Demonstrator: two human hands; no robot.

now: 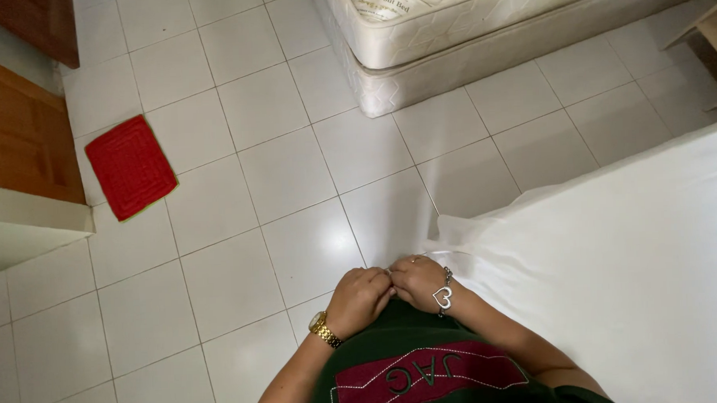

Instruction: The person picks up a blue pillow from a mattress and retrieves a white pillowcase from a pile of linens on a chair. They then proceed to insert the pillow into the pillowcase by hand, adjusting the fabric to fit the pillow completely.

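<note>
So both my hands are bunched together right in front of my belly, knuckles nearly touching. My left hand point(360, 299), the one with the gold watch point(324, 331), is curled into a loose fist, and my right hand point(418, 281), with the heart bracelet point(443, 299), is curled the same way. The fingertips of both look pinched shut on the near corner of the white sheet point(614, 248), though the cloth between them is too small to make out for sure.

The sheet lies spread over the bed on my right and runs away from my hands toward the upper right, long axis diagonal across the view, with its corner pointing down-left at my hands. A bit of edge hangs over the tiled floor point(294, 188).

What could go wrong, as I judge it: the pinch is only fingertips on thin slippery cloth, so a tug could pop the corner loose and drop it on the tiles. Pulling off-axis would probably drag the sheet crooked. The red mat point(130, 166) and the other mattress point(448, 31) are well apart, no worry there
</note>
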